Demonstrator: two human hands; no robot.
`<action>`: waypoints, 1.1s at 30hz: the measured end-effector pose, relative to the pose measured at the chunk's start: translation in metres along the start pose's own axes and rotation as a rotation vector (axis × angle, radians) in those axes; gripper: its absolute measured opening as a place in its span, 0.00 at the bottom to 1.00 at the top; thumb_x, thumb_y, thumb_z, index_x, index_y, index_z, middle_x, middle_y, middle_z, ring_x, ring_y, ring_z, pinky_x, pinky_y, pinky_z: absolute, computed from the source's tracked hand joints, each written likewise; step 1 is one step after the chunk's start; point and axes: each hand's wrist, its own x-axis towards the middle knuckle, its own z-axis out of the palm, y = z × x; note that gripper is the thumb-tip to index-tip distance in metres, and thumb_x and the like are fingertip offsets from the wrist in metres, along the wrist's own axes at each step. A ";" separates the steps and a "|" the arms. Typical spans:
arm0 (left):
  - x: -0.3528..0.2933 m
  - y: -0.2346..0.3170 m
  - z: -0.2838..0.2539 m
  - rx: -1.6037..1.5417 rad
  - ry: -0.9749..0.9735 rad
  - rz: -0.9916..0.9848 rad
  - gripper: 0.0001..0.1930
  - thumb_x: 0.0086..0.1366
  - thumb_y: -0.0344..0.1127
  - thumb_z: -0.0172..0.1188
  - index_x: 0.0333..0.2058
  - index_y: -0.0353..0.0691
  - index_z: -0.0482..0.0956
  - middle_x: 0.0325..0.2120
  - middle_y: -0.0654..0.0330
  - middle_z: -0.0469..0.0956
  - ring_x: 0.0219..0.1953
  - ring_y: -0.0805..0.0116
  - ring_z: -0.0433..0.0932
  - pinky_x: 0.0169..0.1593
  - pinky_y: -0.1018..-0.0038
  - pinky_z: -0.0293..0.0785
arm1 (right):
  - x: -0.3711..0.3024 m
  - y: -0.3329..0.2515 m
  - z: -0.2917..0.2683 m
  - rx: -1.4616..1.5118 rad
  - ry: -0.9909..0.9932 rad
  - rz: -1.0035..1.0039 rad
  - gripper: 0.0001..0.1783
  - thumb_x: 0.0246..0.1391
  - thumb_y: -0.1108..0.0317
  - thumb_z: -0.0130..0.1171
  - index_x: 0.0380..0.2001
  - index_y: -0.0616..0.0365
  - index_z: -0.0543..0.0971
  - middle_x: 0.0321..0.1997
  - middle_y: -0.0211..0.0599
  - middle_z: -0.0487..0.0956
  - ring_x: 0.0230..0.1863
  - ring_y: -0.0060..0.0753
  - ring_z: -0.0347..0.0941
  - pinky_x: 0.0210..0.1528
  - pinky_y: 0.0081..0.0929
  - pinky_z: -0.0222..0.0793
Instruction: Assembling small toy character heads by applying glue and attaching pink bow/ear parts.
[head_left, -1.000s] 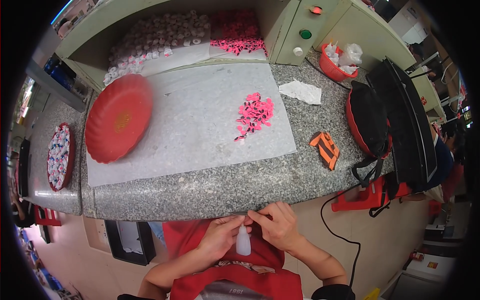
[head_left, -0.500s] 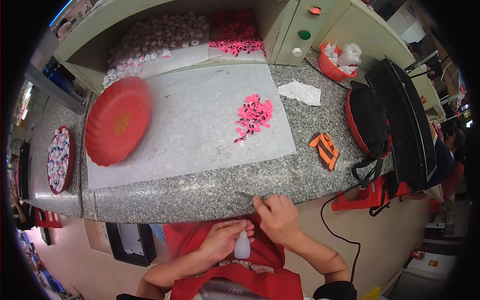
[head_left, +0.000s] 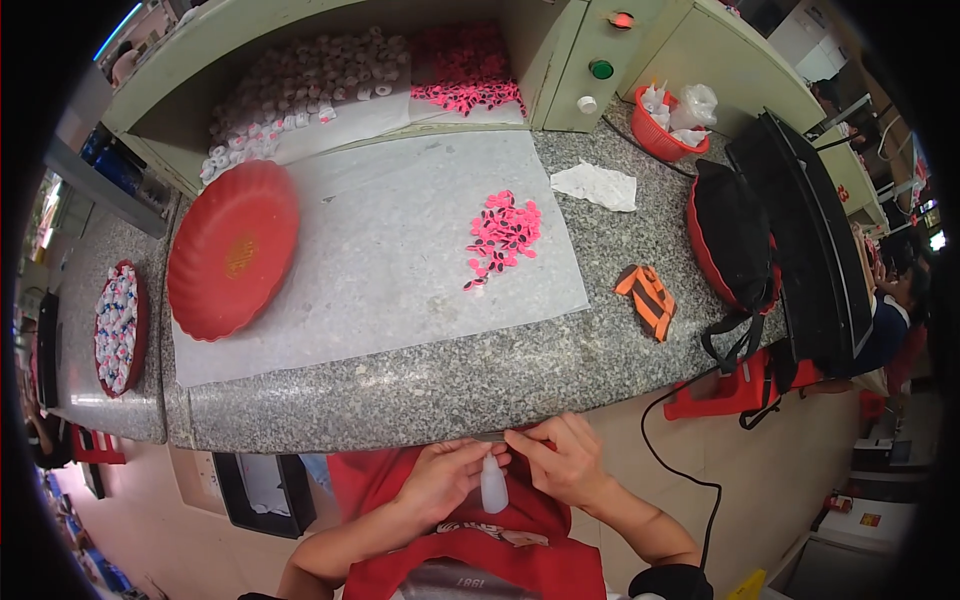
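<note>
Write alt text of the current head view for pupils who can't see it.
A person's left hand holds a small whitish bottle at its narrow end, while the right hand holds a thin dark object nearby. Beyond them, on a speckled counter, a white sheet bears a red dish and pink pieces.

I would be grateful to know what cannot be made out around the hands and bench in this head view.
In the head view:
Translucent white plastic bottle: tip hidden by the left hand.
Thin grey, metal-looking tool: gripped end covered by the right hand.
Red rounded bowl at right: inside covered by black cloth.
Small round pink-and-black pieces: too small for fine detail.
Black right sleeve: cut off by the lower edge.
</note>
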 end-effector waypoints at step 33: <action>0.126 0.176 0.115 2.079 0.010 1.757 0.21 0.53 0.46 0.59 0.41 0.38 0.72 0.40 0.53 0.69 0.44 0.56 0.67 0.46 0.64 0.67 | 0.180 0.163 -0.020 0.699 0.430 0.672 0.21 0.56 0.62 0.48 0.49 0.63 0.65 0.30 0.31 0.73 0.26 0.17 0.67 0.25 0.15 0.63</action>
